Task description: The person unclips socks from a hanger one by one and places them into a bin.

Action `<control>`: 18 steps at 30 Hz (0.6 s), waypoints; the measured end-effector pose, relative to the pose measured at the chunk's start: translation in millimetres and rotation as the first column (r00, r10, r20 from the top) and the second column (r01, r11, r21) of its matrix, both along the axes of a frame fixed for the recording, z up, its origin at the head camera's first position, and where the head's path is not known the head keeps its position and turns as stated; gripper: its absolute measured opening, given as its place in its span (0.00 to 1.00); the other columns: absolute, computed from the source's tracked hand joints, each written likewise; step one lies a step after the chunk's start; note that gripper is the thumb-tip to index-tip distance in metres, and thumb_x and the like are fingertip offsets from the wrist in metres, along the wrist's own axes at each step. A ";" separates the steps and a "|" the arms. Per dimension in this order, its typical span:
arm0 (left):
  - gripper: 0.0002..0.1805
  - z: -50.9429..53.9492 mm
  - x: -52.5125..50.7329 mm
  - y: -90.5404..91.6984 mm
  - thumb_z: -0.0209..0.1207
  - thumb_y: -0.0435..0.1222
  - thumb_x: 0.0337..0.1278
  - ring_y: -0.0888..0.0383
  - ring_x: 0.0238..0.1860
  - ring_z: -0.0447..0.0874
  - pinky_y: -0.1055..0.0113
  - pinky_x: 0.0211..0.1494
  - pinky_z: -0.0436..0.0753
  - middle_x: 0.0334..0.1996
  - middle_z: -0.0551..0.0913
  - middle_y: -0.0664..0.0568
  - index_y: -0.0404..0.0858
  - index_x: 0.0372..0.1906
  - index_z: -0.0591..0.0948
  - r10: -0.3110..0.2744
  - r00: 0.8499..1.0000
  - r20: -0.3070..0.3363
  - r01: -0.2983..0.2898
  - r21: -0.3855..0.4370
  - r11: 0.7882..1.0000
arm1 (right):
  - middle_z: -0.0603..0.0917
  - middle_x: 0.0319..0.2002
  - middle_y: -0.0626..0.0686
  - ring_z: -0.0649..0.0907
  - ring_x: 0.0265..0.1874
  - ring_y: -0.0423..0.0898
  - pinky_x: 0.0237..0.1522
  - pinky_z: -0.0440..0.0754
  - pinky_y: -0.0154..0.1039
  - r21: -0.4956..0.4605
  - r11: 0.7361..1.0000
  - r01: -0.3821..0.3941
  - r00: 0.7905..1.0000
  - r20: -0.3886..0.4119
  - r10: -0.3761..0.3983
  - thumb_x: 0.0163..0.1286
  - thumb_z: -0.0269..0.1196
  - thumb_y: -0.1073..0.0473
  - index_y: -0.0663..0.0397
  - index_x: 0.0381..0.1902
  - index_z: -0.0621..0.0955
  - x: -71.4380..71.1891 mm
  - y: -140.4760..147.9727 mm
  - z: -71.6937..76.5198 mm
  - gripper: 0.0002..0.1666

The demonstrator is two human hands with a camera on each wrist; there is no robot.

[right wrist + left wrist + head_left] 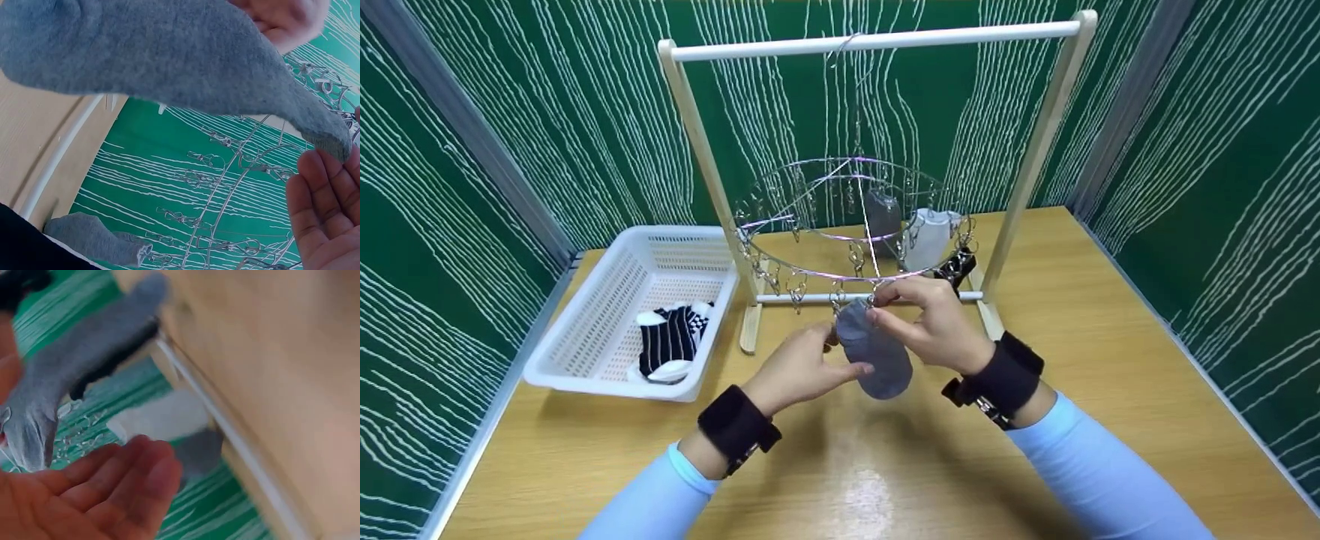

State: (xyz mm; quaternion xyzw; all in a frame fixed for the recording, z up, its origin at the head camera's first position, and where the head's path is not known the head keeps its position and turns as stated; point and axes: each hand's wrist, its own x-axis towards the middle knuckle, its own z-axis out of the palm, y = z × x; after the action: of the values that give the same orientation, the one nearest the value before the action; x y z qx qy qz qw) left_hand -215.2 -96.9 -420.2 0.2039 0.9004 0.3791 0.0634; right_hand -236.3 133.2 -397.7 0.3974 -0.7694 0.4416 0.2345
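A grey sock (877, 360) hangs at the front of a round metal clip rack (810, 270), its cuff up at a clip. My right hand (941, 326) pinches the cuff beside that clip; in the right wrist view the fingers of my right hand (329, 205) meet the cuff of the sock (185, 62). Behind the sock's left side is my left hand (802, 367), thumb near its edge. In the left wrist view my left hand (118, 495) has its fingers extended, below the sock (73, 354) and not gripping it.
The rack hangs from a wooden stand's white bar (930, 36). A dark grey sock (883, 217), a white sock (928, 240) and a black item (956, 268) hang at its back and right. On the left, a white basket (577, 330) holds striped black-and-white socks (669, 341).
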 end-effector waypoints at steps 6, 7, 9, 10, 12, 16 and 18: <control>0.17 -3.6 -9.6 0.5 0.71 0.40 0.70 0.53 0.51 0.92 0.58 0.59 0.90 0.51 0.93 0.44 0.34 0.55 0.89 -0.049 0.988 0.143 0.020 0.197 0.980 | 0.92 0.37 0.60 0.92 0.39 0.56 0.47 0.94 0.43 -0.006 1.000 -0.007 1.000 -0.008 0.007 0.66 0.74 0.73 0.65 0.38 0.89 -0.6 -1.1 -0.3 0.04; 0.14 -4.0 -10.2 0.1 0.70 0.38 0.71 0.56 0.48 0.92 0.61 0.56 0.90 0.48 0.94 0.44 0.33 0.53 0.90 -0.045 0.990 0.137 0.016 0.211 0.977 | 0.92 0.37 0.60 0.92 0.39 0.56 0.47 0.94 0.43 -0.007 1.000 -0.005 1.000 -0.016 0.005 0.66 0.74 0.73 0.65 0.38 0.89 -1.0 -1.3 -0.7 0.04; 0.11 -4.3 -10.9 -0.5 0.69 0.36 0.71 0.61 0.41 0.89 0.67 0.49 0.88 0.44 0.94 0.45 0.32 0.48 0.92 -0.035 0.992 0.122 0.006 0.234 0.972 | 0.92 0.36 0.59 0.92 0.38 0.56 0.47 0.93 0.43 -0.011 1.000 0.004 0.999 -0.038 -0.004 0.65 0.74 0.73 0.65 0.38 0.89 -2.0 -1.8 -1.4 0.04; 0.10 -4.5 -11.1 -0.7 0.69 0.35 0.71 0.62 0.39 0.86 0.69 0.46 0.85 0.41 0.94 0.46 0.32 0.46 0.92 -0.033 0.993 0.112 0.005 0.242 0.970 | 0.93 0.36 0.59 0.92 0.38 0.55 0.47 0.92 0.41 -0.014 1.000 0.010 0.999 -0.048 -0.010 0.65 0.74 0.73 0.65 0.37 0.89 -2.4 -1.9 -1.7 0.04; 0.08 -4.8 -11.4 -0.8 0.68 0.34 0.71 0.63 0.35 0.83 0.70 0.42 0.81 0.38 0.93 0.48 0.32 0.42 0.92 -0.036 0.995 0.096 0.010 0.256 0.967 | 0.93 0.35 0.59 0.92 0.37 0.55 0.47 0.91 0.37 -0.027 1.000 0.014 0.998 -0.068 -0.016 0.64 0.75 0.74 0.65 0.36 0.90 -3.2 -2.0 -2.2 0.05; 0.08 -4.4 -10.4 -0.4 0.68 0.33 0.71 0.64 0.34 0.82 0.71 0.41 0.84 0.36 0.91 0.50 0.31 0.39 0.91 -0.038 0.995 0.089 0.011 0.284 0.959 | 0.93 0.35 0.61 0.92 0.35 0.57 0.47 0.88 0.27 -0.071 0.997 0.003 0.997 -0.079 -0.009 0.61 0.75 0.76 0.66 0.35 0.89 -3.7 -1.7 -2.4 0.06; 0.08 -4.3 -9.7 -0.5 0.68 0.32 0.71 0.64 0.35 0.84 0.69 0.42 0.88 0.36 0.91 0.49 0.30 0.37 0.91 -0.041 0.995 0.088 0.013 0.302 0.953 | 0.93 0.34 0.61 0.91 0.34 0.56 0.46 0.88 0.25 -0.095 0.995 0.001 0.997 -0.081 -0.009 0.60 0.75 0.77 0.67 0.34 0.89 -3.5 -1.7 -2.2 0.06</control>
State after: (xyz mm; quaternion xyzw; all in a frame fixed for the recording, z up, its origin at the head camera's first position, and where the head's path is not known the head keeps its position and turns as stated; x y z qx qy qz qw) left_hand -224.8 -97.4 -424.6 0.2055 0.8252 0.5202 0.0787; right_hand -239.8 131.5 -400.0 0.4016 -0.7383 0.4607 0.2853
